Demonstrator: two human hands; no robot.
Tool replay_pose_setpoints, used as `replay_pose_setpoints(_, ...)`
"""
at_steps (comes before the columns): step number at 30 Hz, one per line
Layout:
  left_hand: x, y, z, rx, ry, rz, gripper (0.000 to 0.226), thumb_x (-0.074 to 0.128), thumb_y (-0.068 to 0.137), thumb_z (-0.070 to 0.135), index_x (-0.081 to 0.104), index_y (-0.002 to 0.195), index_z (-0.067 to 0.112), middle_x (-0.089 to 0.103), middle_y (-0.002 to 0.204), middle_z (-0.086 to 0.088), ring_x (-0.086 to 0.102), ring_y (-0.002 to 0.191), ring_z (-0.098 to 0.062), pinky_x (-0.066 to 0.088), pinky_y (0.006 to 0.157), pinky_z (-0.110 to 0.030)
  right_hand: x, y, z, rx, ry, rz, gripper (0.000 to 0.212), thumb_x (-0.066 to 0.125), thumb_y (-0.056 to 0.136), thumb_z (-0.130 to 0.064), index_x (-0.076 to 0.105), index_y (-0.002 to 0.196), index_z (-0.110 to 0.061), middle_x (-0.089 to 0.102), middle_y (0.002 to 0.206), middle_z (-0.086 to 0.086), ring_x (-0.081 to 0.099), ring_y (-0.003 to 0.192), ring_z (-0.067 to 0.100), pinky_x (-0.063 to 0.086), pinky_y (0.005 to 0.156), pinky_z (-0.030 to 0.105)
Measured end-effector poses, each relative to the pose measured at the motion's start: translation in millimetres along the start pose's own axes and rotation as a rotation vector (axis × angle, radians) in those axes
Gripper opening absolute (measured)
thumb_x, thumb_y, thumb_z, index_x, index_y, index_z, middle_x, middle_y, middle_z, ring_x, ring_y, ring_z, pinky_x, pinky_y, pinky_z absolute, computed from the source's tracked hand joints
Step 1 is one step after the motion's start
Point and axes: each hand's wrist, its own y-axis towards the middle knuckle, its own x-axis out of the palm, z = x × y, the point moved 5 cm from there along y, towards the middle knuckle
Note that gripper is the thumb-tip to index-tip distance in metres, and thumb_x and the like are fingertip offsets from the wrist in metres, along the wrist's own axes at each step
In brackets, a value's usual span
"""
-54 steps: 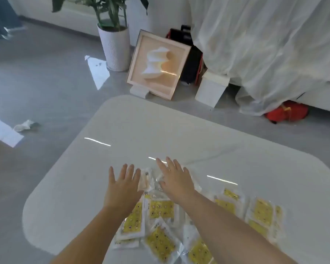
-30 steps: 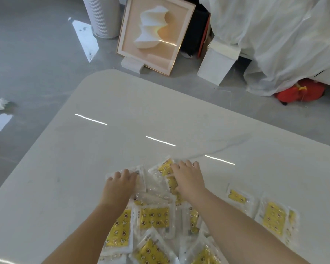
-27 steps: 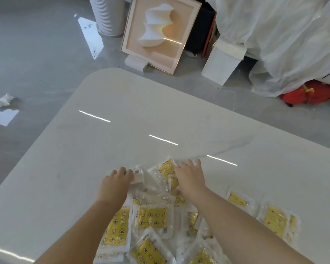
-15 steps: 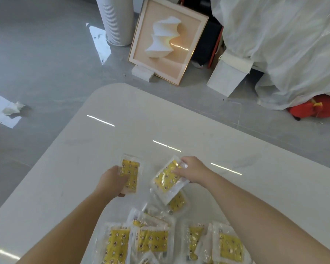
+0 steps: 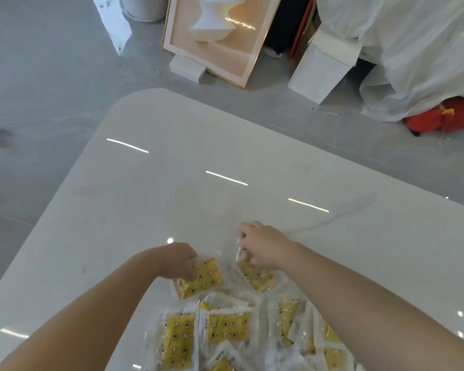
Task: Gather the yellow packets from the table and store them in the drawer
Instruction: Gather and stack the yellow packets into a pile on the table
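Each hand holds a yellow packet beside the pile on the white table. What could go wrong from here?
1. The left hand grips a clear-wrapped yellow packet by its edge, and the right hand grips a second yellow packet. The slick wrap may slip from the fingers.
2. The loose pile of overlapping yellow packets lies on the glossy white table, so a bump could scatter it.
3. No drawer is in view, so packets might drop while being carried.

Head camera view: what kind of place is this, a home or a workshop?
Probably a home room, half unpacked: a wood-framed white relief picture is propped on the grey floor, a white sheet covers something bulky, beside a glossy white table.
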Motion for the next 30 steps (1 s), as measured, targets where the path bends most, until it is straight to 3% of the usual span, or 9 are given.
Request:
replay_pose_setpoints(3,20.2,-9.2,3.2,0.022,-0.031,0.128,0.027,0.068,0.081,0.037,0.058,0.099,0.019,0.054,0.092,0.008,0.052,0.083,-0.013,0.037,0.061,-0.015,9.0,-5.7,-11.2,-0.072,-0.074,0.134,0.014,0.060,0.086,-0.015,0.065,0.098,-0.015,0.042,0.131,0.001,0.040,0.118,0.023,0.038,0.087,0.034)
replay_pose_setpoints(6,37.1,-15.7,3.4,-0.003,-0.079,0.237,0.033,0.074,0.074,0.043,0.048,0.091,0.031,0.056,0.087,0.010,0.055,0.079,-0.013,0.042,0.064,-0.023,16.8,-5.8,-10.8,-0.038,-0.069,0.109,0.015,0.059,0.087,-0.015,0.061,0.102,-0.016,0.051,0.119,0.000,0.047,0.112,0.022,0.037,0.088,0.034)
replay_pose_setpoints(9,42.2,-17.7,6.0,-0.025,-0.128,0.318,0.022,0.072,0.077,0.035,0.057,0.088,0.023,0.062,0.087,0.006,0.061,0.079,-0.015,0.048,0.064,-0.025,21.4,-8.5,-6.9,0.021,-0.059,0.066,0.014,0.059,0.088,-0.014,0.060,0.101,-0.015,0.057,0.109,0.002,0.054,0.103,0.024,0.041,0.089,0.036)
replay_pose_setpoints(12,38.2,-25.9,8.4,0.063,-0.358,0.228,0.028,0.074,0.080,0.033,0.065,0.098,0.014,0.066,0.094,0.002,0.066,0.090,-0.019,0.054,0.081,-0.031,20.6,-18.7,3.1,0.122,0.082,0.030,0.008,0.057,0.089,-0.012,0.053,0.095,-0.014,0.059,0.105,0.008,0.056,0.095,0.027,0.047,0.079,0.038)
replay_pose_setpoints(16,71.0,-37.6,36.1,0.080,0.051,0.051,0.046,0.073,0.081,0.037,0.057,0.119,0.017,0.051,0.110,0.006,0.051,0.101,-0.014,0.043,0.085,-0.023,12.9,-36.9,17.0,0.267,0.313,0.108,0.014,0.061,0.092,-0.021,0.048,0.096,-0.018,0.054,0.098,0.004,0.051,0.085,0.023,0.040,0.068,0.031)
replay_pose_setpoints(18,94.3,-33.7,53.3,0.131,0.247,0.139,0.044,0.068,0.084,0.035,0.057,0.123,0.020,0.052,0.121,0.005,0.052,0.110,-0.015,0.045,0.091,-0.027,8.9,-45.7,21.7,0.312,0.367,0.158,0.016,0.061,0.092,-0.023,0.046,0.095,-0.018,0.052,0.094,0.001,0.050,0.083,0.022,0.037,0.066,0.030)
replay_pose_setpoints(21,119.0,-26.8,67.7,0.230,0.510,0.342,0.026,0.059,0.090,0.022,0.061,0.116,0.020,0.054,0.119,0.000,0.052,0.108,-0.018,0.038,0.095,-0.031,6.6,-56.5,23.8,0.325,0.348,0.190,0.015,0.060,0.092,-0.024,0.048,0.096,-0.017,0.054,0.096,0.002,0.052,0.083,0.022,0.038,0.066,0.030)
replay_pose_setpoints(27,138.7,-33.6,79.4,0.454,0.595,0.437,0.036,0.088,0.050,0.016,0.072,0.079,0.030,0.063,0.109,0.004,0.060,0.094,-0.014,0.055,0.079,-0.030,6.4,-64.3,26.0,0.344,0.332,0.222,0.013,0.059,0.093,-0.024,0.048,0.097,-0.018,0.057,0.099,0.003,0.054,0.085,0.023,0.039,0.066,0.030)
replay_pose_setpoints(30,144.8,-31.7,91.2,0.500,0.611,0.452,0.036,0.077,0.068,0.006,0.069,0.100,0.021,0.056,0.124,-0.002,0.055,0.105,-0.020,0.051,0.090,-0.035,8.0,-60.8,26.0,0.343,0.328,0.228,0.013,0.059,0.093,-0.024,0.051,0.101,-0.017,0.060,0.104,0.004,0.054,0.085,0.023,0.041,0.068,0.031)
